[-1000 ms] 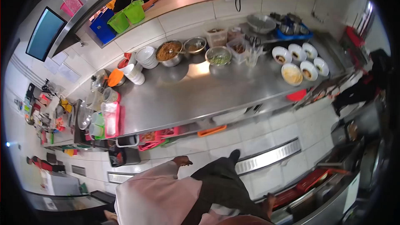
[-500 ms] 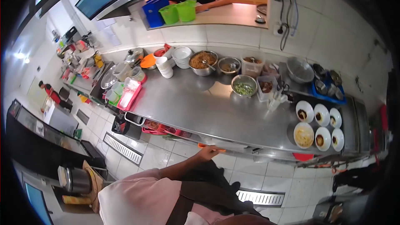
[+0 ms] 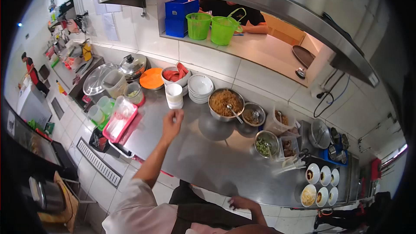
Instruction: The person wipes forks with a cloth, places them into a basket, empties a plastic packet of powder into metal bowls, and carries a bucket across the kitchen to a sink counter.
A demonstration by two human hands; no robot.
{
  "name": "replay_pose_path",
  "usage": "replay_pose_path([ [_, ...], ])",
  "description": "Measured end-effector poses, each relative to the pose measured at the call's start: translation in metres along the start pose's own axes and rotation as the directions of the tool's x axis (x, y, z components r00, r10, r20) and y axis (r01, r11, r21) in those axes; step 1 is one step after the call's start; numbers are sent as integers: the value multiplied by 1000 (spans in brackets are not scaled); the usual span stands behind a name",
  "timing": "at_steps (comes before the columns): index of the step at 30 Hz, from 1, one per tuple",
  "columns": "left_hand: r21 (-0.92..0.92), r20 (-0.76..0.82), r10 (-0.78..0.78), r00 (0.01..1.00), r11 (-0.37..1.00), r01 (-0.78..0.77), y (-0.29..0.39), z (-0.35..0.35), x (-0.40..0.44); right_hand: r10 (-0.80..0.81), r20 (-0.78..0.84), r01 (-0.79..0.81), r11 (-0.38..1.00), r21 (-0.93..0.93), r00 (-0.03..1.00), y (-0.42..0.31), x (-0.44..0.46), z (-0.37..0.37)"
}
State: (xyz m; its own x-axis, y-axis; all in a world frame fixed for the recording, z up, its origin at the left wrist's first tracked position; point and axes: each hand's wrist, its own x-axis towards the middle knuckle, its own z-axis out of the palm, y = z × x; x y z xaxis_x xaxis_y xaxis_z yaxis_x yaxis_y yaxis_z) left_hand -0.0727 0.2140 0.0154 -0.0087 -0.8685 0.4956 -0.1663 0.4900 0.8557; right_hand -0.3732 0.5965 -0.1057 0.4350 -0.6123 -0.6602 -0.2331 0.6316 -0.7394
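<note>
- Left hand (image 3: 172,122) just beside white cup stack (image 3: 175,97), cannot tell whether fingers meet
- Right hand (image 3: 241,203) near front edge, fingers loosely apart
- Table (image 3: 208,162) stretches wide toward six bowls (image 3: 334,183)

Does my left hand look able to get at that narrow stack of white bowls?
Probably yes: the left hand is close to the narrow stack of white bowls, with nothing visible in between.

A single view here, riding on the head, looking forward and steeply down across the surface (image 3: 195,160) to the wall (image 3: 208,57) and hatch (image 3: 271,55)! It's wide and bowed, dark at the corners, the shirt (image 3: 138,212) right up close, the left hand (image 3: 173,122) farther out.
</note>
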Motion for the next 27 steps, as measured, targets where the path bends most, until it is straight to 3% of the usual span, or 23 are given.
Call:
replay_pose_path([
  [1,6,-12,79,997,997,-79,-6,-1,47,-119,-58,107,978,-178,991,-49,26,-10],
  [2,13,-26,162,986,987,-162,-9,0,96,-156,-172,114,966,-234,973,-98,43,-20],
  [3,-18,35,218,975,976,-217,-9,-1,145,-279,-262,155,898,-411,924,-167,48,-21],
  [4,-34,69,295,953,955,-293,-7,2,195,-407,-325,164,802,-575,854,-227,54,-23],
  [5,-18,121,245,962,969,-244,1,4,239,-524,-342,224,744,-629,780,-267,66,-31],
  [6,45,131,315,940,945,-323,7,9,279,-632,-350,272,677,-684,691,-302,77,-38],
  [7,114,133,445,886,881,-460,-3,18,324,-639,-343,315,689,-653,688,-337,85,-44],
  [10,382,251,454,855,765,-518,-8,38,414,-665,-259,358,641,-679,700,-436,104,-72],
  [11,475,312,448,838,690,-546,-16,45,437,-670,-275,288,602,-744,690,-472,106,-83],
  [13,453,413,411,813,682,-575,-43,60,480,-716,-334,221,561,-798,612,-531,126,-123],
  [14,442,463,388,797,678,-587,-53,66,492,-751,-376,227,562,-795,543,-555,141,-149],
  [15,444,480,356,802,690,-572,-48,68,495,-861,-343,253,451,-856,376,-584,148,-167],
  [18,462,515,313,798,682,-566,-31,66,492,-915,-389,-70,383,-921,109,-663,169,-230],
  [19,465,517,340,786,659,-591,-35,65,487,-903,-419,-170,399,-901,100,-679,175,-241],
  [21,431,520,419,745,624,-652,-41,60,473,-861,-490,-203,460,-864,135,-692,190,-271],
  [24,326,509,550,662,589,-739,-42,40,441,-733,-624,-382,514,-768,269,-700,189,-273],
  [27,246,497,615,612,577,-779,-22,5,409,-836,-538,-377,467,-800,108,-674,194,-289],
])
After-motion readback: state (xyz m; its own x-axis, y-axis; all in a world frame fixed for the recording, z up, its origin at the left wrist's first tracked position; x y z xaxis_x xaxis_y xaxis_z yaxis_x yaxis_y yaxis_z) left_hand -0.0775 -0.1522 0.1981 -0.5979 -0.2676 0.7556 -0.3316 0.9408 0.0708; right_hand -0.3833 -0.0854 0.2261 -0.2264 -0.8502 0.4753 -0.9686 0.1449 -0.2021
